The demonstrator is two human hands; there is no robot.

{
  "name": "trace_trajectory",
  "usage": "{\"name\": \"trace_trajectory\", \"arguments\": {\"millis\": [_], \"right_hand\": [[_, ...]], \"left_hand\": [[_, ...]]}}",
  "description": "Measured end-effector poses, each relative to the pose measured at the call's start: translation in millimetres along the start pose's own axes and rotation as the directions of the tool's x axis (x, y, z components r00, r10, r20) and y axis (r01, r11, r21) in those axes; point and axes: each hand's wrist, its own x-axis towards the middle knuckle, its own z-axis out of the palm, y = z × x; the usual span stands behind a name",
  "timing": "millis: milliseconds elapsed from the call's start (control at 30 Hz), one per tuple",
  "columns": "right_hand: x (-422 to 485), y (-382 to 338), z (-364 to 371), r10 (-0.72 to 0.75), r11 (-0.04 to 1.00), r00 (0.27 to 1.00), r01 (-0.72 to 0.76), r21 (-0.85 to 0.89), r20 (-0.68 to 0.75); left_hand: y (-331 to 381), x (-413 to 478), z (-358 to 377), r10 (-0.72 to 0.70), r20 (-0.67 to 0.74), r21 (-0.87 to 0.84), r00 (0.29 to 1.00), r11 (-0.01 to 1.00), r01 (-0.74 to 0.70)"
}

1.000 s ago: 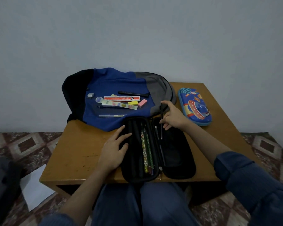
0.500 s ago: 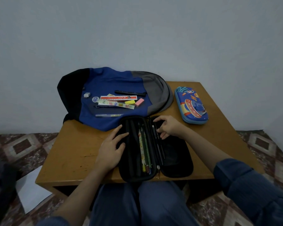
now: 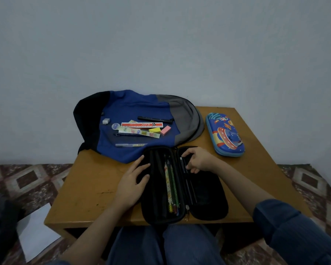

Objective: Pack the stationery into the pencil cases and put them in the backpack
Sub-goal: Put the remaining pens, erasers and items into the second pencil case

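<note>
A black pencil case (image 3: 208,199) lies open on the wooden table (image 3: 92,186), with several pencils (image 3: 171,186) in its left half. My left hand (image 3: 133,183) rests flat on the case's left edge. My right hand (image 3: 198,159) pinches a dark pen (image 3: 183,165) at the top of the right half. Behind the case a blue, black and grey backpack (image 3: 138,109) lies flat. On it sit a red ruler (image 3: 141,124), a patterned ruler (image 3: 139,131), a pink eraser (image 3: 165,130), a white eraser (image 3: 106,121), a black pen (image 3: 155,118) and a grey pen (image 3: 131,145).
A closed blue cartoon pencil case (image 3: 225,134) lies at the table's right back. A white sheet of paper (image 3: 36,234) lies on the patterned floor at the left, next to a dark bag (image 3: 0,222). A wall stands right behind the table.
My right hand has come down from holding the pen upright above the case and has laid it into the right half. My left hand has stayed on the case.
</note>
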Motion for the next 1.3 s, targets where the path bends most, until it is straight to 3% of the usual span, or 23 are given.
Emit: {"name": "trace_trajectory", "arguments": {"millis": [67, 133, 233, 300, 433, 733, 1000, 1067, 1133, 1233, 1300], "right_hand": [[0.0, -0.9, -2.0, -0.033, 0.999, 0.998, 0.03, -0.043, -0.06], [0.1, -4.6, -5.2, -0.138, 0.983, 0.969, 0.109, -0.149, -0.204], [1.3, -21.4, -5.9, -0.281, 0.952, 0.887, 0.209, -0.225, -0.365], [6.0, -39.4, 1.2, -0.364, 0.924, 0.845, 0.277, -0.262, -0.391], [24.6, -77.4, 27.8, -0.493, 0.858, 0.794, 0.374, -0.354, -0.356], [62.3, -113.4, 66.9, -0.438, 0.77, 0.888, 0.293, -0.567, -0.137], [68.4, -117.8, 76.6, -0.527, 0.596, 0.841, 0.266, -0.757, -0.119], [68.0, -115.6, 77.0, -0.54, 0.619, 0.833, 0.299, -0.726, -0.118], [65.5, -112.3, 73.9, -0.556, 0.706, 0.812, 0.347, -0.617, -0.18], [55.2, -111.5, 61.3, -0.521, 0.851, 0.754, 0.426, -0.307, -0.399], [46.8, -110.1, 50.3, -0.437, 0.88, 0.739, 0.468, -0.075, -0.512]], "left_hand": [[-2.8, 0.2, -7.8, 0.008, -0.083, 0.058, 0.997, 0.998, -0.003], [-14.6, 1.5, -20.0, -0.005, -0.189, 0.229, 0.982, 0.972, 0.049], [-35.5, 0.5, -36.5, -0.145, -0.143, 0.409, 0.979, 0.892, 0.192], [-41.9, -1.3, -37.9, -0.193, -0.106, 0.44, 0.975, 0.87, 0.22], [-37.4, -2.1, -34.2, -0.176, -0.137, 0.451, 0.975, 0.865, 0.22], [-37.3, -2.6, -35.8, -0.178, -0.146, 0.445, 0.973, 0.867, 0.226], [-37.2, -2.2, -37.7, -0.179, -0.155, 0.433, 0.972, 0.872, 0.23], [-37.7, -2.0, -37.8, -0.177, -0.16, 0.429, 0.971, 0.874, 0.229], [-38.2, -2.0, -37.8, -0.168, -0.167, 0.426, 0.972, 0.876, 0.225], [-39.8, -2.1, -37.7, -0.169, -0.16, 0.438, 0.972, 0.871, 0.224], [-41.9, -2.2, -39.9, -0.181, -0.154, 0.432, 0.971, 0.872, 0.231]]}}
